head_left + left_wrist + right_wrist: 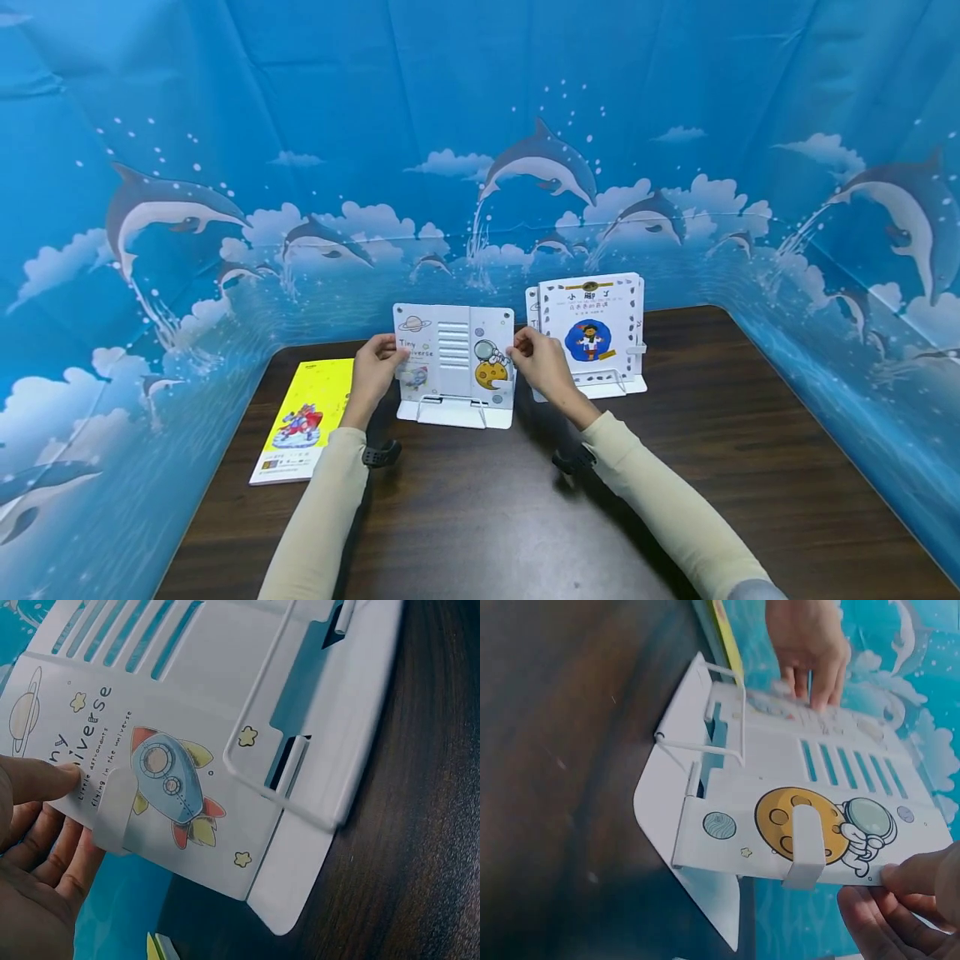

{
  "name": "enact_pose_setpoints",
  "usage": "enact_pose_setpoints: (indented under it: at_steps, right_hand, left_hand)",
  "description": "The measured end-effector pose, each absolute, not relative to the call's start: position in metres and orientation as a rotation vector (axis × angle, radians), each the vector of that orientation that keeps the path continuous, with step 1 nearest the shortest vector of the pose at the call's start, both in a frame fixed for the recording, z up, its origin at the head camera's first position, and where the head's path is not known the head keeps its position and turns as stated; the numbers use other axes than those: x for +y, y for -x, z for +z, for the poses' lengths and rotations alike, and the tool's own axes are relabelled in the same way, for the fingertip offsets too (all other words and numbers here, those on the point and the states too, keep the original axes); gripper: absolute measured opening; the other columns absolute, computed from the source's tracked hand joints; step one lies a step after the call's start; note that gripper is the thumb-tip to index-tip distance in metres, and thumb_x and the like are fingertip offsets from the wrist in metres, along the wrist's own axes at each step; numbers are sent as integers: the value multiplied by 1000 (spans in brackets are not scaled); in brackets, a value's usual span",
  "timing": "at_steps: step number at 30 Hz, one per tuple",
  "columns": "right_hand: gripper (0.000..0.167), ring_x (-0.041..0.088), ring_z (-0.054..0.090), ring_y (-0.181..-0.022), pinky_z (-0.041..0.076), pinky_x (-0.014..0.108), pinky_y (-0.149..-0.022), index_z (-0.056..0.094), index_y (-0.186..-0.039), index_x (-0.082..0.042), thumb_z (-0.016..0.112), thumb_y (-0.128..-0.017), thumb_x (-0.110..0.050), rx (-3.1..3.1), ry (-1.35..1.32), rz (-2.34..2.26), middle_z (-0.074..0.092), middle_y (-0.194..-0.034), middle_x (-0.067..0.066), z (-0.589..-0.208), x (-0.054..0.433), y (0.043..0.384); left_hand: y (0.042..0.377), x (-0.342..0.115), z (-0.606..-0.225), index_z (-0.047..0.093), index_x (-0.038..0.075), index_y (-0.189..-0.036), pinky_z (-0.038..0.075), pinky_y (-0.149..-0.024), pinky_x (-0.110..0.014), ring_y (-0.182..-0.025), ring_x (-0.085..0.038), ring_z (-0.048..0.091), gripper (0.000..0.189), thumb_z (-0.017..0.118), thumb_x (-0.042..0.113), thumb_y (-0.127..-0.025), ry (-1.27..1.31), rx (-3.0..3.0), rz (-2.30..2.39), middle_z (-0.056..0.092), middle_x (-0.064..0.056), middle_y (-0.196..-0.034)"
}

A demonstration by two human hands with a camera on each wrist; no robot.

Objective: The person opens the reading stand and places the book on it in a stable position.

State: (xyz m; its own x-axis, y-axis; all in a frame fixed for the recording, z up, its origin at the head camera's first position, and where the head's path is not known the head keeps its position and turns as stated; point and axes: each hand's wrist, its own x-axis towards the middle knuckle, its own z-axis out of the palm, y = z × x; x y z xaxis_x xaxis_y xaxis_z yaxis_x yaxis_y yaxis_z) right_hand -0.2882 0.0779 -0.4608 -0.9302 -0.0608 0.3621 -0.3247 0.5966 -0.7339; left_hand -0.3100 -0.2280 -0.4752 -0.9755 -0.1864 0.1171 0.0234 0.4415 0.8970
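A white metal book stand [453, 354] printed with a rocket, a planet and an astronaut stands upright on the table. My left hand [377, 367] pinches its left edge, thumb on the front beside the printed lettering and fingers behind. At the opposite edge my right hand [542, 360] pinches the panel near the astronaut picture. Slots run down the panel's middle, and a wire page holder [232, 742] crosses its lower front. Small white side clips [807, 844] hook over the edges. No book is on this stand.
To the right, a second stand [633, 385] bears a white picture book [588, 329] with a blue round picture. A yellow book [311, 408] lies flat at the left, by the left forearm. Dolphin-printed blue cloth [420, 125] encloses the dark wooden table [480, 517].
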Motion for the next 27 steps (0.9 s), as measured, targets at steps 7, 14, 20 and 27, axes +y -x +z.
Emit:
enact_pose_setpoints:
  at_steps: [7,14,20,27]
  right_hand:
    - [12,21,69,-76,53,29,-63,74,-104,-2,75,-101,-13,-2566,-252,1144,77,-93,12,-455,77,307]
    - [15,21,70,-72,55,29,-60,76,-105,0,72,-103,-14,-2588,-234,994,79,-94,14,-449,71,310]
    - [16,22,71,-72,54,29,-59,76,-105,0,71,-104,-15,-2601,-196,956,78,-94,14,-450,69,312]
    - [17,22,69,-71,53,28,-59,76,-107,0,72,-104,-16,-2605,-194,986,78,-96,15,-451,69,314]
  left_hand:
    - [310,-225,-477,63,2,-138,57,-99,-35,-114,-30,70,39,72,15,-102,-169,-2497,-1544,70,-17,-128]
    - [309,-222,-476,63,2,-139,56,-102,-38,-114,-31,70,40,73,16,-102,-186,-2487,-1565,70,-18,-128]
    - [311,-223,-479,63,2,-139,57,-105,-42,-115,-32,71,41,73,16,-102,-174,-2486,-1555,70,-18,-128]
    - [311,-223,-479,62,3,-139,58,-100,-36,-113,-30,70,41,73,17,-103,-180,-2479,-1548,69,-16,-126]
